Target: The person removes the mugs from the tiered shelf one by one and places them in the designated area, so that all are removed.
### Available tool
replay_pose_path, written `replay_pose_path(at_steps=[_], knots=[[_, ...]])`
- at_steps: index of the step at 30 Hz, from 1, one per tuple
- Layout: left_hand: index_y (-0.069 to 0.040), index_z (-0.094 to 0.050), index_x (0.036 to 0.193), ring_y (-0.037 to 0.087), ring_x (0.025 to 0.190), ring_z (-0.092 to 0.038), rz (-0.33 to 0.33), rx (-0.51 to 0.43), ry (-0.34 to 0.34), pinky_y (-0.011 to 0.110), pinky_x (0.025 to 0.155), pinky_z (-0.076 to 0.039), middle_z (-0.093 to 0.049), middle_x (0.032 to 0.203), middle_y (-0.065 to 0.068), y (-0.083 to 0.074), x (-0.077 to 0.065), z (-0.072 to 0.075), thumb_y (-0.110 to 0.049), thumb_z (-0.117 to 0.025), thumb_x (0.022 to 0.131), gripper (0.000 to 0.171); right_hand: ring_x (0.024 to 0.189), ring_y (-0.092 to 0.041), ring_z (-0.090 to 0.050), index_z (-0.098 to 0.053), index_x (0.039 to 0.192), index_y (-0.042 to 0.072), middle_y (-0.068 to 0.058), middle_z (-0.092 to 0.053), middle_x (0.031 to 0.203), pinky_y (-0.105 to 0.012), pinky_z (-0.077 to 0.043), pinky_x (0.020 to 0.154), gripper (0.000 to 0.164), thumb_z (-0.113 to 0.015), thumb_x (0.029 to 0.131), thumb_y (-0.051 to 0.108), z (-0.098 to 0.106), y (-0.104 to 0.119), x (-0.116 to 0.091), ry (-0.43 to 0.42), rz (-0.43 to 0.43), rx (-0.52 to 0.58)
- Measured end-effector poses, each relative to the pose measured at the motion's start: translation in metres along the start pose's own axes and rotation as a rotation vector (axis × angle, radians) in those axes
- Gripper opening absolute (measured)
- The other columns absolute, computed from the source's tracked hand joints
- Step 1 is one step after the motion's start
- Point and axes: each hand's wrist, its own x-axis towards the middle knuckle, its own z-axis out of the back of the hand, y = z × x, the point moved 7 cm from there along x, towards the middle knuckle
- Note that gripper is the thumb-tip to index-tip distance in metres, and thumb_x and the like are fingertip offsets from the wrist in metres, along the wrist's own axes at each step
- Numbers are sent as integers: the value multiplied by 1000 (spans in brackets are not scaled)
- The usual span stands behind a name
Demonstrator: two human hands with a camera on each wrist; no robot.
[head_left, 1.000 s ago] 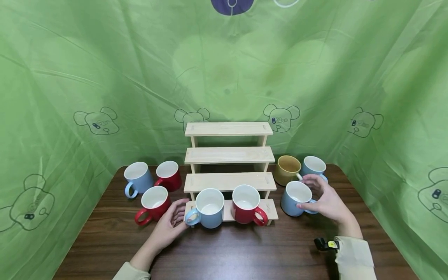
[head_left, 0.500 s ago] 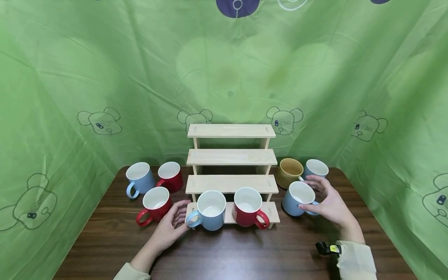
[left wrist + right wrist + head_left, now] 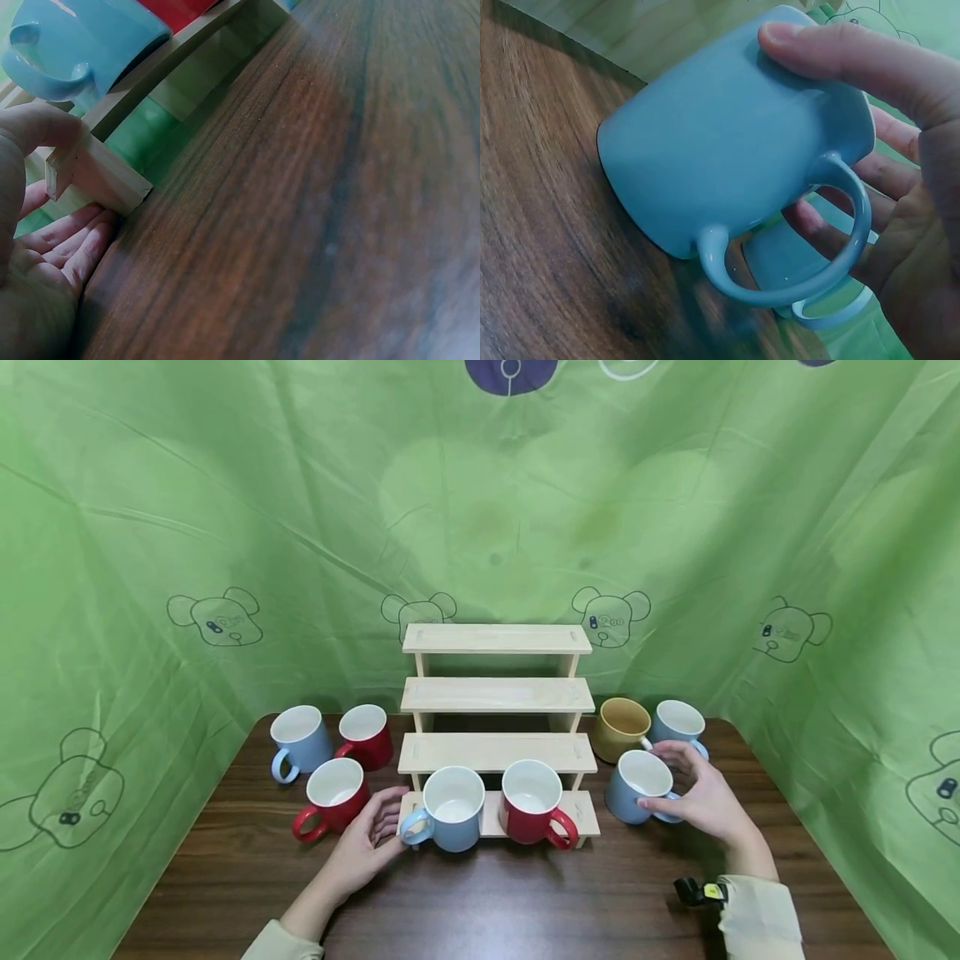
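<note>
My right hand [image 3: 705, 793] grips a light blue mug [image 3: 624, 795] with a white inside. Its thumb presses the near side by the rim and its fingers reach round the far side; the handle points right, toward the palm. In the right wrist view the mug's base is close at the tabletop. At the left end of the lowest step of a pale wooden stepped rack [image 3: 497, 752], my left hand [image 3: 363, 847] holds the plank, thumb over its corner and fingers by the side panel [image 3: 109, 176]. A blue mug [image 3: 459, 835] and a red mug [image 3: 525, 822] stand on that step.
Left of the rack are a blue mug [image 3: 309, 752] and two red ones, the nearer red mug [image 3: 341, 806] right beside my left hand. Behind my right hand stand a mustard mug [image 3: 609, 745] and another blue mug [image 3: 667, 731]. Green cloth [image 3: 495, 527] encloses the dark wooden table [image 3: 495, 910].
The head view has shifted slightly. Both hands keep their holds, and the mugs and the rack stay where they were.
</note>
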Motion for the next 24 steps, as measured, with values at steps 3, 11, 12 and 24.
replay_pose_path(at_steps=[3,11,12,24], knots=[[-5,-48,157,19,125,-68,-14,-1,2,23,104,-56,-68,142,18,-1,0,0,-2,-82,96,70,111,-1,-64,-58,143,6,-14,-71,132,-12,-47,91,87,-106,70,13,-1,0,0,1,1,-9],[-6,-49,156,20,125,-68,-15,9,-2,23,104,-56,-67,142,19,-4,1,1,-2,-82,95,70,115,6,-60,-58,148,5,-15,-67,140,-10,-46,94,90,-105,73,19,-2,0,1,28,-30,-34],[-6,-49,156,21,125,-68,-15,9,-2,23,104,-56,-67,142,19,-4,1,0,-1,-82,95,70,116,7,-59,-57,149,5,-15,-66,141,-10,-46,94,91,-105,73,20,-2,0,1,37,-38,-39],[-9,-49,157,19,125,-68,-4,-1,0,23,104,-55,-67,142,18,-4,0,-1,-2,-82,96,70,119,-4,-62,-57,153,5,-15,-64,150,-17,-50,95,88,-101,80,25,3,14,1,71,-93,-24]])
